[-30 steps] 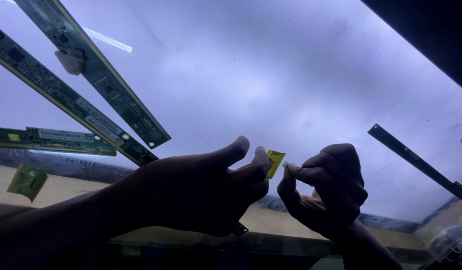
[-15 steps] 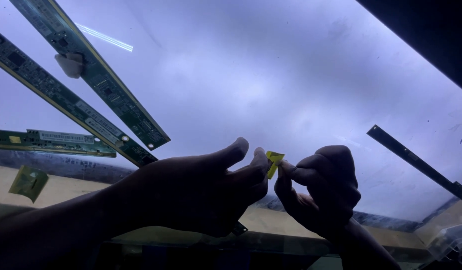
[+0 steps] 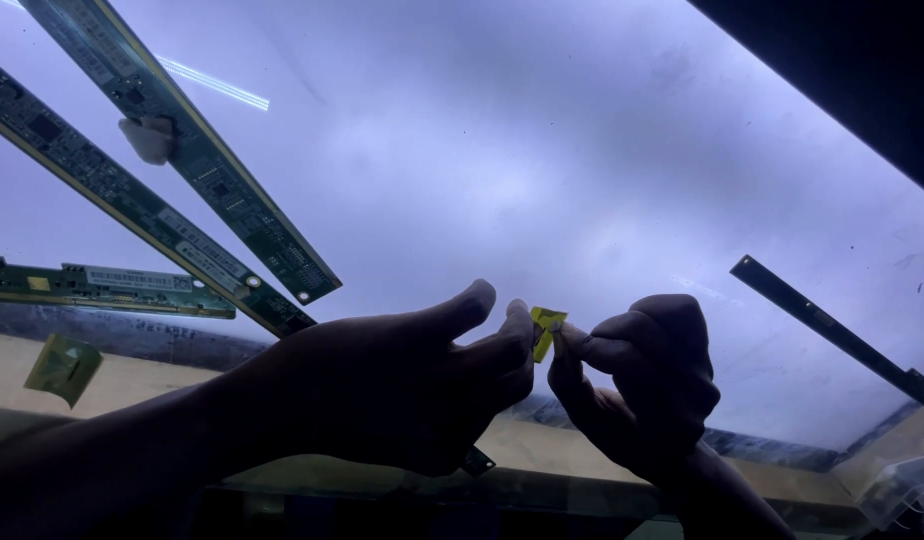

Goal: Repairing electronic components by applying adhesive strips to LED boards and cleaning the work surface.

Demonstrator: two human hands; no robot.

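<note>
While the lit panel (image 3: pixel 542 150) glows, both hands pinch a yellow strip (image 3: pixel 545 331) at lower centre. Left hand (image 3: pixel 402 395) and right hand (image 3: pixel 637 385) grip it; circuit boards (image 3: pixel 187 150) lie upper left.

Left hand (image 3: pixel 402 385) and right hand (image 3: pixel 637 385) pinch a small yellow tab (image 3: pixel 545 330) above a glowing white panel (image 3: pixel 542 160).

The left hand (image 3: pixel 402 385) reaches in from the near left, thumb raised and fingertips pinched together toward the right. The right hand (image 3: pixel 642 385) rises from the near right, fingers curled, its thumb and forefinger pinched just beside the left fingertips.
</note>
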